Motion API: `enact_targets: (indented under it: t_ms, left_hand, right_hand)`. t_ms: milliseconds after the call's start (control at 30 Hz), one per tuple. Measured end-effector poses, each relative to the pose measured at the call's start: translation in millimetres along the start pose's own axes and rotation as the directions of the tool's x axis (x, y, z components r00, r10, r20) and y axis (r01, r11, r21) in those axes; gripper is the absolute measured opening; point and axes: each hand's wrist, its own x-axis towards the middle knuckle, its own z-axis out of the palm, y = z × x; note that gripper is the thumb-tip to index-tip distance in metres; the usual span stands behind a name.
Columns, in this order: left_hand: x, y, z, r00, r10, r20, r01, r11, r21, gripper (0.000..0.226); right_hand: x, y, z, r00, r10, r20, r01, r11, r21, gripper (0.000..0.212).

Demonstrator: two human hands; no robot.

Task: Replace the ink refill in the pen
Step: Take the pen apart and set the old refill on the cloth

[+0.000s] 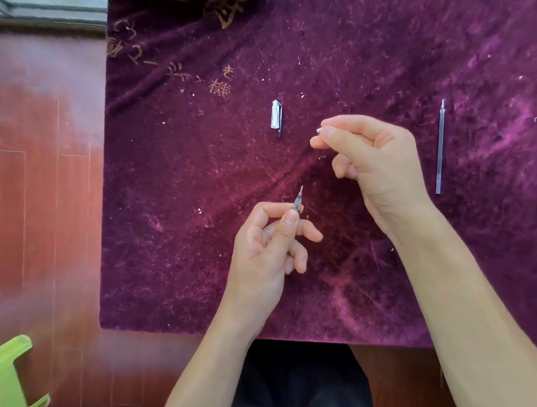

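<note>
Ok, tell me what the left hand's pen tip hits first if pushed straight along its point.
Probably the right hand: the pen in the left hand aims up-right toward its curled fingers, though depth is unclear.

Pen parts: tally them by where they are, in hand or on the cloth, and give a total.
In hand: 2, the pen in the left hand and a small silver piece in the right hand
On the cloth: 2, the cap and a refill
Total: 4
</note>
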Motion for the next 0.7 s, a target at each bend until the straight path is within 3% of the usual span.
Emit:
enact_targets:
  t_ms: [133, 300, 433, 700]
  left_hand:
    - [6.1, 2.8, -2.6, 1.000, -0.006, -0.017, 0.006, 1.000, -0.016, 0.013]
    - [12.4, 7.2, -5.1, 0.999, -0.016, -0.035, 0.014, 0.998, -0.057, 0.018]
    - [13.3, 9.0, -7.4, 0.999, -0.023, -0.045, 0.020, 0.998, -0.067, 0.024]
    - [12.6, 6.3, -9.6, 0.998, -0.023, -0.057, 0.021, 0.999, -0.042, 0.020]
  right_hand:
    - [24.7, -5.6, 8.8, 0.982, -0.178, -0.055, 0.155, 0.942, -0.297, 0.007]
    - [38.8, -1.8, 13.9, 0.948, -0.315, 0.037, 0.276, 0.761, -0.587, 0.007]
    - [42.1, 2.2, 17.2, 0.935, -0.346, 0.077, 0.308, 0.687, -0.659, 0.008]
    - [45.0, 4.5, 21.3, 0.930, -0.356, 0.095, 0.318, 0.646, -0.694, 0.010]
